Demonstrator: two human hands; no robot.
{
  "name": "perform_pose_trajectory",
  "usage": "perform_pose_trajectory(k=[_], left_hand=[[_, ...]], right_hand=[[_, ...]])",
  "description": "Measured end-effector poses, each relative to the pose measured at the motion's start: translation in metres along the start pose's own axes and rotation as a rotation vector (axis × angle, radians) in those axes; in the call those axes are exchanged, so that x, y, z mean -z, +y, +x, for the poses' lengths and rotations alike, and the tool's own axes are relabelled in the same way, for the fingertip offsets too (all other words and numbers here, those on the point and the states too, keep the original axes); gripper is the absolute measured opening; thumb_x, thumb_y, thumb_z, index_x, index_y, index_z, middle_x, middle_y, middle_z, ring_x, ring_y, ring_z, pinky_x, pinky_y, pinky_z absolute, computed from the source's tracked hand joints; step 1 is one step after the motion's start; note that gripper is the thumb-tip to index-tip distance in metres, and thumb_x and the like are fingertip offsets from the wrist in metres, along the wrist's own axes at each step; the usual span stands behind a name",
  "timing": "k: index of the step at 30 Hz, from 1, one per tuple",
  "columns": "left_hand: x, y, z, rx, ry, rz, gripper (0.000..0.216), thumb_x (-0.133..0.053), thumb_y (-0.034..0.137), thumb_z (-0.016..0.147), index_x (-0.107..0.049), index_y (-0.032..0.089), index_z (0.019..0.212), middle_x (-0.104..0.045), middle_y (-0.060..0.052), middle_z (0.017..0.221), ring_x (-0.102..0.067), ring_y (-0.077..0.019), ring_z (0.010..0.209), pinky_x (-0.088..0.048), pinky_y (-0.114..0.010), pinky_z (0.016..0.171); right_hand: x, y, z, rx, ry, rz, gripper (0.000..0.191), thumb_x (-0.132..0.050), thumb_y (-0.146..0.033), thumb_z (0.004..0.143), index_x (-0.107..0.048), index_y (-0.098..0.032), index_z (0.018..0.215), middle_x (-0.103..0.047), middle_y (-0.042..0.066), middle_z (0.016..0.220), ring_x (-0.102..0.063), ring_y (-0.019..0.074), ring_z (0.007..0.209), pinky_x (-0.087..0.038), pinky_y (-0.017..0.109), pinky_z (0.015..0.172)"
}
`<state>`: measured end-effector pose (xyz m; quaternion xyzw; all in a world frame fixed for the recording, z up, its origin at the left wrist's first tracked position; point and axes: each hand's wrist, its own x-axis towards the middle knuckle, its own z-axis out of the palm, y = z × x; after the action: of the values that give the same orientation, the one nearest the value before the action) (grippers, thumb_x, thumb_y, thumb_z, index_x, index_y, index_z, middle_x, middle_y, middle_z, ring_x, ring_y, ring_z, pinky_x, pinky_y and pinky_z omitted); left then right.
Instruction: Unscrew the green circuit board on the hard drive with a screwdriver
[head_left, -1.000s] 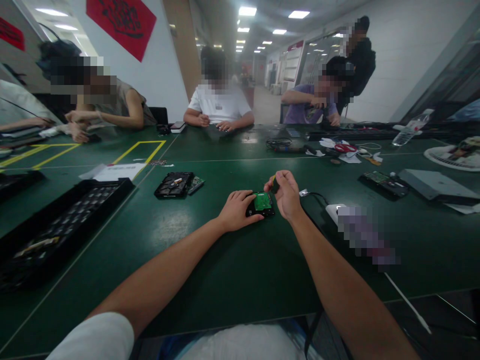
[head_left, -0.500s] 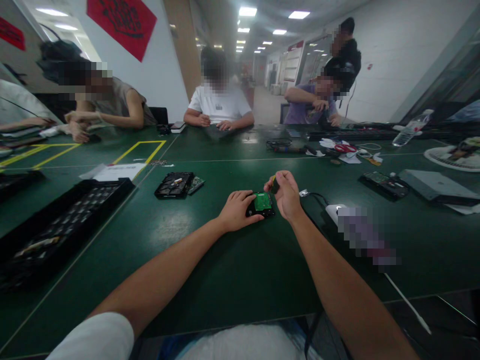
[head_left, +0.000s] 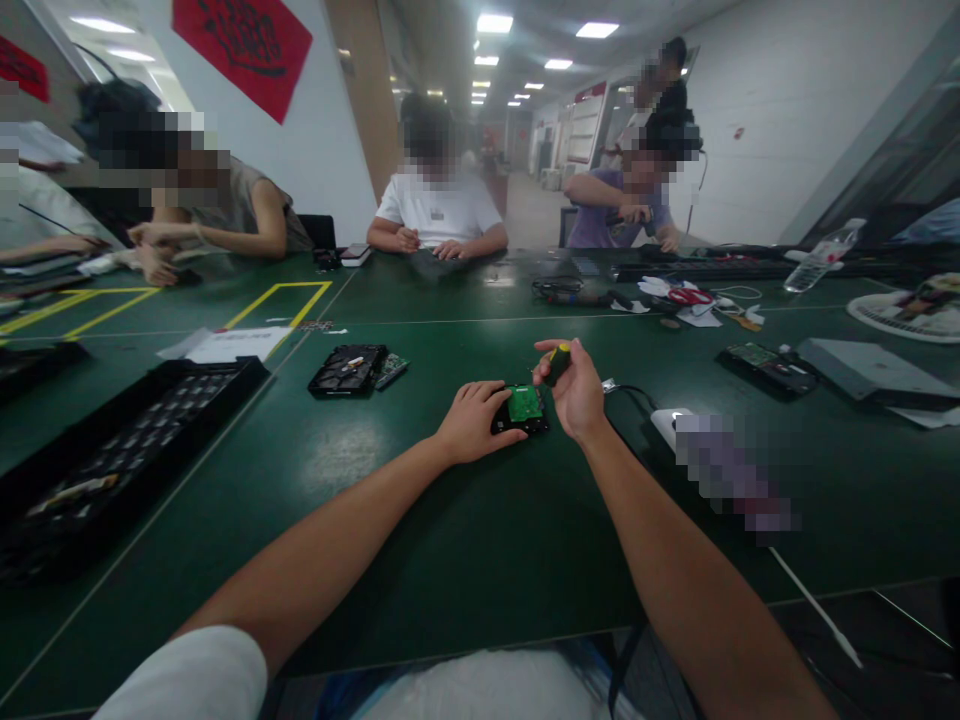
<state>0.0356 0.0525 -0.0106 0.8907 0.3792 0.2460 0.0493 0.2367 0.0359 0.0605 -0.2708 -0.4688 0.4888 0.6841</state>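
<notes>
A hard drive lies flat on the green table with its green circuit board facing up. My left hand grips its left side, fingers along the far edge and thumb along the near one. Over the drive's right edge, my right hand is closed around a screwdriver with a dark green and yellow handle. The handle tilts, its yellow end up. Whether the tip touches the drive is too small to tell.
Left stand a long black tray and a black drive-like part beside a small circuit board. A white power strip, another drive and a grey metal box lie right. Several people sit across the table.
My right hand has turned the screwdriver, so more of its handle and yellow end shows. My left hand and the hard drive have stayed in place.
</notes>
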Motion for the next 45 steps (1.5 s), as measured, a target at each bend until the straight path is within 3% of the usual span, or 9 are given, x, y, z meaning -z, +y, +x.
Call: perform_pose_trajectory(k=[5,10,12,18,24,31,38,45], left_hand=[[0.0,0.0002,0.0001,0.002,-0.001,-0.002,0.082,-0.07,0.075,0.091,-0.061,0.019,0.15,-0.058,-0.017,0.155,-0.052,-0.0388,0.144,-0.037,-0.059,0.123],[-0.0003,0.0006,0.0001,0.007,0.003,-0.009,0.081,-0.07,0.075,0.091,-0.061,0.02,0.15,-0.058,-0.017,0.155,-0.052,-0.0387,0.144,-0.038,-0.059,0.123],[-0.0007,0.0005,0.0002,0.004,0.006,-0.006,0.081,-0.071,0.075,0.091,-0.061,0.021,0.15,-0.058,-0.017,0.154,-0.052,-0.0389,0.144,-0.038,-0.059,0.123],[-0.0009,0.0002,0.0003,0.002,0.001,0.003,0.082,-0.07,0.075,0.091,-0.061,0.019,0.15,-0.058,-0.017,0.154,-0.052,-0.0388,0.144,-0.038,-0.059,0.123],[0.0013,0.0012,-0.0001,0.004,-0.012,0.009,0.083,-0.069,0.076,0.092,-0.061,0.018,0.15,-0.057,-0.018,0.156,-0.052,-0.0388,0.144,-0.038,-0.058,0.123],[-0.0004,0.0007,0.0001,0.003,0.007,-0.012,0.082,-0.071,0.075,0.09,-0.061,0.019,0.15,-0.058,-0.018,0.155,-0.052,-0.039,0.144,-0.037,-0.059,0.123],[0.0014,0.0009,0.0005,0.009,-0.01,-0.016,0.081,-0.071,0.074,0.09,-0.061,0.022,0.15,-0.057,-0.016,0.155,-0.051,-0.039,0.145,-0.037,-0.06,0.123],[0.0,0.0001,0.0005,0.009,-0.01,-0.012,0.083,-0.071,0.076,0.09,-0.06,0.022,0.151,-0.057,-0.016,0.155,-0.051,-0.039,0.145,-0.038,-0.059,0.123]], right_hand=[[0.0023,0.0024,0.0015,0.03,0.035,-0.079,0.039,-0.06,-0.06,0.101,-0.076,-0.024,0.099,-0.062,-0.001,0.077,-0.061,0.0152,0.069,-0.049,0.031,0.068],[0.0077,0.0052,0.0029,0.08,0.034,-0.142,0.025,-0.07,-0.049,0.098,-0.075,-0.029,0.112,-0.065,-0.003,0.078,-0.061,0.0141,0.071,-0.048,0.029,0.069],[0.008,0.0052,0.0031,0.087,0.031,-0.154,0.024,-0.069,-0.049,0.099,-0.076,-0.028,0.106,-0.065,-0.002,0.078,-0.061,0.0143,0.071,-0.048,0.029,0.07],[0.0016,0.0013,0.0006,0.039,0.022,-0.039,0.031,-0.068,-0.055,0.098,-0.071,-0.025,0.091,-0.065,-0.001,0.075,-0.064,0.0166,0.07,-0.052,0.032,0.071],[0.0021,0.0018,0.0017,0.025,0.026,-0.001,0.048,-0.05,-0.062,0.105,-0.074,-0.023,0.092,-0.059,-0.001,0.069,-0.058,0.0149,0.063,-0.048,0.031,0.065],[0.0066,0.0029,0.0029,0.072,0.031,-0.155,0.029,-0.068,-0.052,0.098,-0.077,-0.027,0.109,-0.065,-0.001,0.081,-0.062,0.0153,0.076,-0.051,0.03,0.073],[0.0042,0.0032,0.0027,0.044,0.065,-0.11,0.033,-0.069,-0.058,0.095,-0.073,-0.025,0.094,-0.066,0.0,0.081,-0.065,0.0168,0.076,-0.054,0.033,0.076],[0.004,0.0017,0.0034,-0.006,0.036,-0.052,0.053,-0.05,-0.068,0.102,-0.078,-0.023,0.098,-0.058,0.0,0.071,-0.057,0.0158,0.064,-0.05,0.033,0.068]])
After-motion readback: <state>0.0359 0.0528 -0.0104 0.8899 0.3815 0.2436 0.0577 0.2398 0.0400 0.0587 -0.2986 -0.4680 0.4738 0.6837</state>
